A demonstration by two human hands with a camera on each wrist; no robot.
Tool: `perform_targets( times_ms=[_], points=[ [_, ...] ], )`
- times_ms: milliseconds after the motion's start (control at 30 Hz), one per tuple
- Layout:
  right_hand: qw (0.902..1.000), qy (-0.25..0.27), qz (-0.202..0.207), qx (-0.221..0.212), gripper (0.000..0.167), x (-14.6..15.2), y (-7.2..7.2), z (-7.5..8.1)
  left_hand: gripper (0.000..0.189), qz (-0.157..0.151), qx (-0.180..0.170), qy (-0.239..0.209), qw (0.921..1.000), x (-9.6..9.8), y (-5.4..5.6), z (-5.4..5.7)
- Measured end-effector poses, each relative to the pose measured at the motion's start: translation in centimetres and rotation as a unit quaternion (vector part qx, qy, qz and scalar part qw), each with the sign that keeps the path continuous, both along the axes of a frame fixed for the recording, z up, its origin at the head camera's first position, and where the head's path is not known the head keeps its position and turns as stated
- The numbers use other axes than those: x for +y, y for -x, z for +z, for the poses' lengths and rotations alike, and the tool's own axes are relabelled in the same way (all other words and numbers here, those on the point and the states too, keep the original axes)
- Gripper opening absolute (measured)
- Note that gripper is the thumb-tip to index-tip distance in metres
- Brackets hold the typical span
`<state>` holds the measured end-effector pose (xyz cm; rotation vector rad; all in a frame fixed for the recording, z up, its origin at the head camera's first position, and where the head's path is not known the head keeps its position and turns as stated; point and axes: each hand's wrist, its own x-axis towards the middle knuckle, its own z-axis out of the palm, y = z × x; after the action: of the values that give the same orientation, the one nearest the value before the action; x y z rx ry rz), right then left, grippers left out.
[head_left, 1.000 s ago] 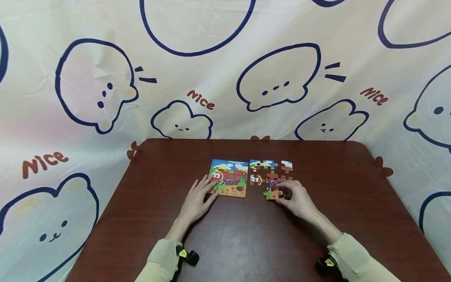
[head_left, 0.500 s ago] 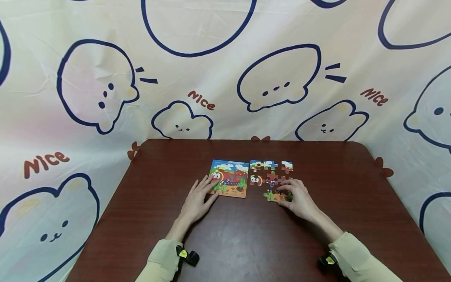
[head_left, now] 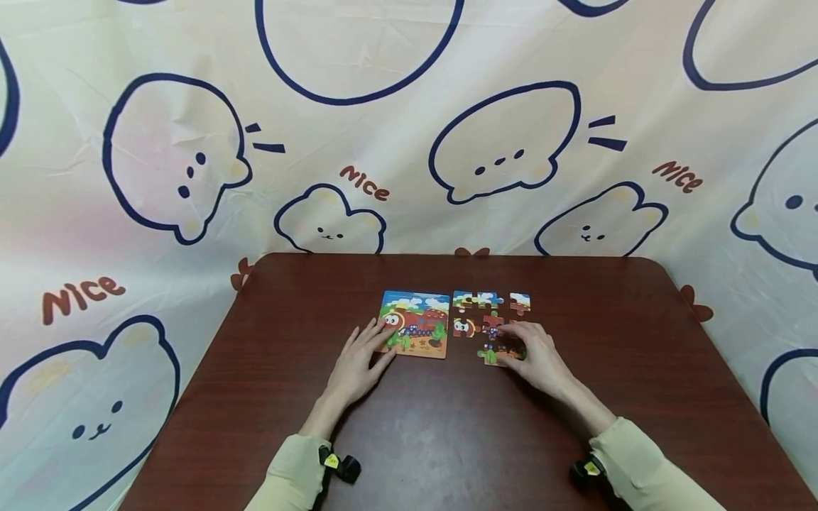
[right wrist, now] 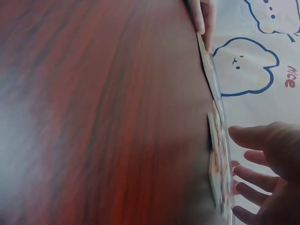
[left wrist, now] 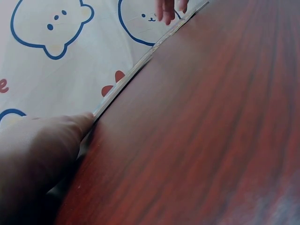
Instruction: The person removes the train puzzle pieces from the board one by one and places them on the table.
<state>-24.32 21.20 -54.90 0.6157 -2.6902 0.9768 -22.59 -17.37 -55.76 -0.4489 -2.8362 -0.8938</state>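
My left hand (head_left: 358, 358) rests at the left edge of a square cartoon-train picture board (head_left: 415, 323), fingers stretched out over it, the thumb at its lower edge. In the left wrist view that thumb (left wrist: 42, 140) meets the board's edge. Right of the board lie several jigsaw puzzle pieces (head_left: 463, 327) with the same kind of picture. Over the lower ones (head_left: 488, 356) hovers my right hand (head_left: 540, 362), partly hiding them. The right wrist view shows its fingers (right wrist: 253, 180) spread just above the pieces (right wrist: 215, 171), nothing between thumb and fingertips.
The dark wood table (head_left: 409, 433) runs toward me in front of both hands. Behind its far edge hangs a pale cloth (head_left: 409, 142) with cartoon bears. Two joined sky pieces (head_left: 488, 299) and a corner piece (head_left: 520, 302) lie at the back of the puzzle.
The lower right pieces have shifted together under my right hand, which has let go and moved slightly left. My left hand and the board have stayed put.
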Motion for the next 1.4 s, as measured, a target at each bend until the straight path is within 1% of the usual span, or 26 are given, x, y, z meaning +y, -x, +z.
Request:
perform_targets(
  times_ms=[33,100,167,200,333,500,633,767,900,1067,1200,1300,1400],
  points=[
    [1.0000,0.003,0.000,-0.003,0.048,-0.3,0.1,0.1,0.054,0.001,0.002,-0.003,1.0000,0.0,0.0,0.0],
    [0.9996,0.004,-0.004,-0.026,0.051,-1.5,-0.4,1.7,0.055,0.005,0.001,-0.010,0.9999,-0.1,0.0,0.0],
    [0.9992,0.003,-0.003,-0.040,0.052,-2.4,-0.3,2.1,0.056,0.011,0.001,-0.017,0.9998,-0.1,0.0,-0.1],
    [0.9987,0.002,-0.002,-0.050,0.053,-3.0,-0.4,2.7,0.056,0.014,0.002,-0.020,0.9997,-0.1,0.0,-0.2],
    [0.9975,0.007,0.009,-0.069,0.052,-4.8,-0.1,3.2,0.056,0.022,0.002,-0.025,0.9994,-0.1,0.1,-0.2],
    [0.9945,0.030,0.018,-0.099,0.052,-7.0,0.4,3.7,0.053,0.024,0.008,-0.019,0.9995,-0.1,0.1,-0.1],
    [0.9887,0.061,0.050,-0.127,0.050,-9.1,0.9,4.1,0.052,0.024,0.010,-0.018,0.9995,-0.2,0.1,-0.1],
    [0.9815,0.084,0.096,-0.143,0.049,-11.0,1.8,3.9,0.055,0.024,0.007,-0.014,0.9996,-0.2,0.1,-0.2],
    [0.9767,0.089,0.123,-0.152,0.049,-12.4,2.8,3.2,0.058,0.024,0.007,-0.012,0.9996,-0.1,0.2,-0.2],
    [0.9717,0.077,0.135,-0.178,0.042,-13.6,3.5,2.8,0.053,0.023,0.004,-0.016,0.9996,-0.1,0.2,-0.2],
    [0.9678,0.068,0.141,-0.197,0.039,-14.4,3.5,2.6,0.050,0.022,-0.001,-0.020,0.9996,-0.2,0.1,-0.2],
    [0.9645,0.073,0.147,-0.207,0.039,-15.1,3.5,2.5,0.049,0.020,0.004,-0.023,0.9995,-0.3,0.1,-0.2],
    [0.9619,0.084,0.153,-0.210,0.040,-15.5,3.5,2.4,0.048,0.018,0.021,-0.025,0.9993,-0.3,0.1,-0.3]
  ],
)
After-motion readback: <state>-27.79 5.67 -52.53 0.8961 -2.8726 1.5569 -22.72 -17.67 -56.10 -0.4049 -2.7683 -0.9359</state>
